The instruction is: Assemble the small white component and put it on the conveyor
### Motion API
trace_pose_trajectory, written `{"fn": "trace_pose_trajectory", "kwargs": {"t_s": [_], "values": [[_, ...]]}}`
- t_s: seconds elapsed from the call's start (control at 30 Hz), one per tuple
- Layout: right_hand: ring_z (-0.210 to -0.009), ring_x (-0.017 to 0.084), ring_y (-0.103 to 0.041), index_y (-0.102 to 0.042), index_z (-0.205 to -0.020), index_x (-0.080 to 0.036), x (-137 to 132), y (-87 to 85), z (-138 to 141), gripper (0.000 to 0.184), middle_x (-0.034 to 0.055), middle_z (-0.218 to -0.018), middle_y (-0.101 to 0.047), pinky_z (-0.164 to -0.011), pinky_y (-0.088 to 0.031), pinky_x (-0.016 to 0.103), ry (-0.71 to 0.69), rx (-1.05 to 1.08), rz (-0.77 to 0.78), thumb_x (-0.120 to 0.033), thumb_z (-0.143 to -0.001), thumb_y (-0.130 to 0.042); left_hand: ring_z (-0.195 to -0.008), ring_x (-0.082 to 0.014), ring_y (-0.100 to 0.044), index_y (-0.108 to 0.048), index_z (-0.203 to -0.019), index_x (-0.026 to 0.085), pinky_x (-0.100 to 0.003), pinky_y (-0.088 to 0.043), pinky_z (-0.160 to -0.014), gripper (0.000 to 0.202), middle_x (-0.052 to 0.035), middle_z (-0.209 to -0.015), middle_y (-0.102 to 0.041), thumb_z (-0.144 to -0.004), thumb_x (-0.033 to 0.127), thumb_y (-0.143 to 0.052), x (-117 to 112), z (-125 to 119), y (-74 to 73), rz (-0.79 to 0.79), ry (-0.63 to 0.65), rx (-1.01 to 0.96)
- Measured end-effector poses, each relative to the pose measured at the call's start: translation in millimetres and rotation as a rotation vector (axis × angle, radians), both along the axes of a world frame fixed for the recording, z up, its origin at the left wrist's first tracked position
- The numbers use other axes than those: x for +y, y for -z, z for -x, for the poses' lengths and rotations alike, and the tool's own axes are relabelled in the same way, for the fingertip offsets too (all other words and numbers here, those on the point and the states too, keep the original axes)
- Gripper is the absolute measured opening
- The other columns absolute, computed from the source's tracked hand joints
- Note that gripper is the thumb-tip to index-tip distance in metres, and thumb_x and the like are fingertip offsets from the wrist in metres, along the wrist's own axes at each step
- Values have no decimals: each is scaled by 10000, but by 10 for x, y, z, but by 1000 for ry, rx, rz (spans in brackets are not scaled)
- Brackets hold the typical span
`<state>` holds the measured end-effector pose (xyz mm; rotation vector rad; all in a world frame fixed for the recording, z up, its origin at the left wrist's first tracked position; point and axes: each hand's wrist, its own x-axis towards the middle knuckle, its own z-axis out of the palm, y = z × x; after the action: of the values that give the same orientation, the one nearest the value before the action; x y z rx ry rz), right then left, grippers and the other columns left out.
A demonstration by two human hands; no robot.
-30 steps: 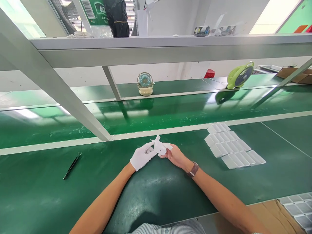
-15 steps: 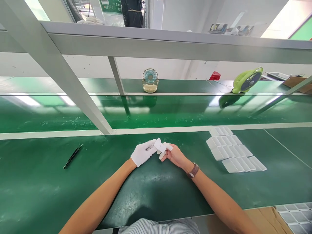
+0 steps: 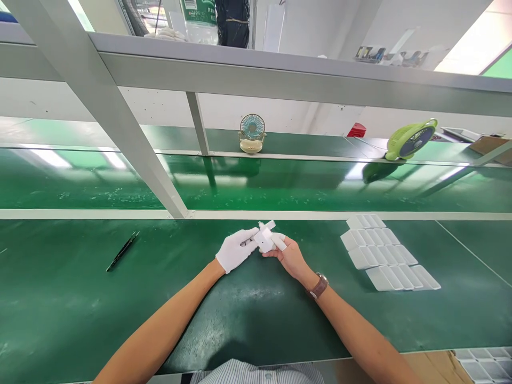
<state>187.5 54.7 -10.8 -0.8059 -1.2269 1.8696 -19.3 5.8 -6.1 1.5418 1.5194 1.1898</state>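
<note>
My left hand [image 3: 236, 252], in a white glove, pinches a small white piece [image 3: 264, 239] from the left. The piece looks blocky, with a narrow white strip [image 3: 270, 225] sticking out at its upper right; its kind is too small to make out. White covers sit on some fingertips of my right hand [image 3: 293, 258], which is otherwise bare and closed on the same piece from the right. Both hands are just above the green tabletop [image 3: 256, 309], and the fingers hide part of the piece.
Black tweezers [image 3: 122, 252] lie to the left. White compartmented trays [image 3: 380, 248] spread over the right side. A metal frame post [image 3: 132, 144] slants down to the table's back rail. Behind it stand a small fan [image 3: 252, 133] and a green fan [image 3: 411, 140]. More trays [image 3: 486, 365] are at lower right.
The white piece has turned between my fingers, and a strip now sticks out at its upper right. My right hand's fingers have shifted on it; my left hand is nearly still. The view has tilted slightly.
</note>
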Motion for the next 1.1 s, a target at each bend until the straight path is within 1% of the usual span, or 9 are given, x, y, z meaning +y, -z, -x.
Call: {"fn": "trace_pose_trajectory", "kwargs": {"t_s": [0.1,0.23,0.37,0.53,0.63,0.8,0.87,0.97,1.1], "values": [[-1012,252,-686,-684,-1201,-241,-17,-9,-30,341,90,-1163,-700,-894,-604,445,188,-229,-420,-395,-899,-715,-897,-182,-711,-696,-1224,212,-360,-603,-883,358,-53,-1073,-755,-891,317,-617,67,76,41,-76,-148,-11],[-1091,246,-649,-696,-1254,-315,-49,-25,-72,293,88,-1198,-653,-967,-561,435,185,-587,-985,-318,-971,-620,-945,-183,-724,-663,-1246,208,-377,-597,-931,363,-58,-1094,-755,-898,272,-582,111,142,73,-27,-197,-92],[-1037,238,-673,-661,-1320,-289,-60,16,-66,343,114,-1217,-641,-885,-600,395,158,-717,-1219,-265,-989,-575,-1028,-185,-714,-668,-1232,213,-381,-562,-1012,359,-51,-1145,-748,-884,229,-582,98,127,54,-47,-163,-52],[-1045,225,-686,-654,-1323,-289,-41,-17,-73,342,123,-1269,-619,-875,-609,368,231,-693,-1320,-241,-993,-577,-972,-177,-720,-671,-1228,215,-363,-583,-972,351,-44,-1114,-756,-890,234,-577,91,105,10,-27,-182,-49],[-1058,221,-681,-658,-1316,-293,-37,-55,-84,344,119,-1277,-611,-910,-596,364,299,-635,-1295,-232,-983,-595,-871,-163,-724,-677,-1215,216,-341,-612,-887,340,-39,-1063,-762,-891,252,-580,92,106,24,-6,-185,-84],[-1011,246,-660,-666,-1313,-310,-36,0,-78,351,120,-1188,-644,-913,-576,407,34,-732,-1179,-247,-985,-560,-816,-153,-713,-668,-1240,213,-340,-606,-864,358,-43,-1058,-757,-901,282,-576,92,115,34,-9,-174,-95],[-1028,255,-645,-688,-1278,-321,-31,18,-67,330,112,-1193,-648,-939,-558,433,19,-700,-1085,-273,-969,-583,-807,-152,-707,-668,-1234,208,-332,-603,-842,349,-47,-1056,-753,-911,300,-575,86,115,0,3,-172,-95],[-1027,256,-642,-719,-1199,-307,-17,-4,-35,281,92,-1188,-670,-936,-559,446,107,-501,-772,-332,-927,-651,-797,-155,-691,-661,-1215,195,-334,-594,-812,335,-53,-1025,-740,-940,353,-550,48,84,-71,-14,-190,-76],[-909,234,-681,-681,-1180,-242,-13,-72,22,351,77,-1093,-713,-768,-612,406,149,-36,-108,-441,-892,-701,-793,-150,-635,-577,-1312,209,-353,-581,-796,542,-64,-1108,-657,-807,334,-728,-68,-45,-128,-144,-147,162]]}}
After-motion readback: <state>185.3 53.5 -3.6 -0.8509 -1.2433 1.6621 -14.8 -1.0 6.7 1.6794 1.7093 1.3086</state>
